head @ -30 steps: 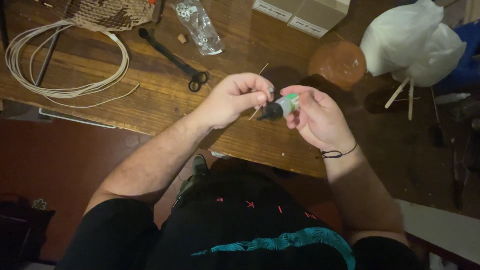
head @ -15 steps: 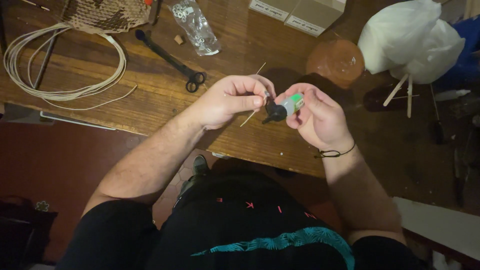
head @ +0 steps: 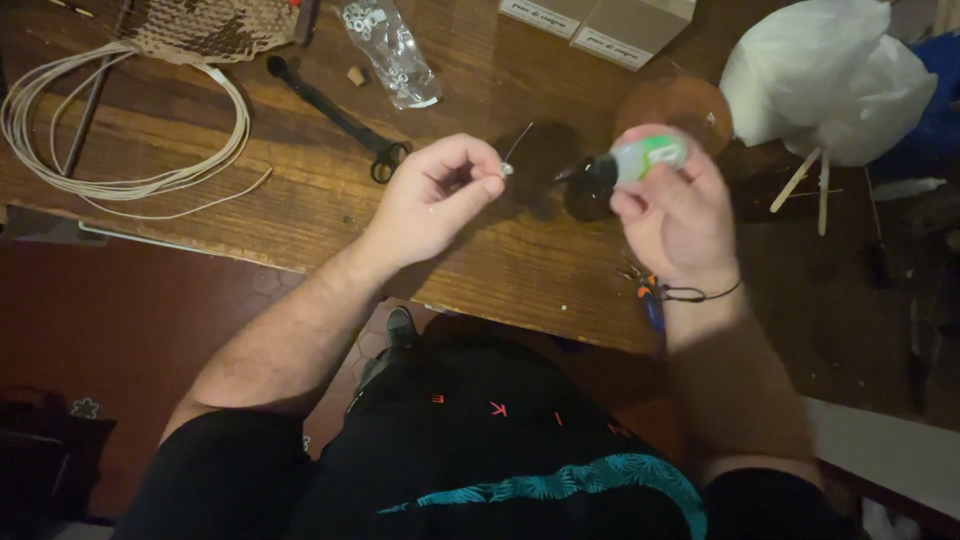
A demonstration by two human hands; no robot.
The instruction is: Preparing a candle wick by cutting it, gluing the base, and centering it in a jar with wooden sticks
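Wooden table (head: 300, 210); small bottle (head: 630, 165) in right hand (head: 675, 220).

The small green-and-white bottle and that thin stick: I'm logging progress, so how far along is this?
Mid-step. Done: the small bottle is off the table, its dark tip turned toward the other hand. In hand: the right hand grips the bottle, and the left hand pinches a thin stick; the two are apart. Left: stick and tip have not met. The cord coil lies untouched.
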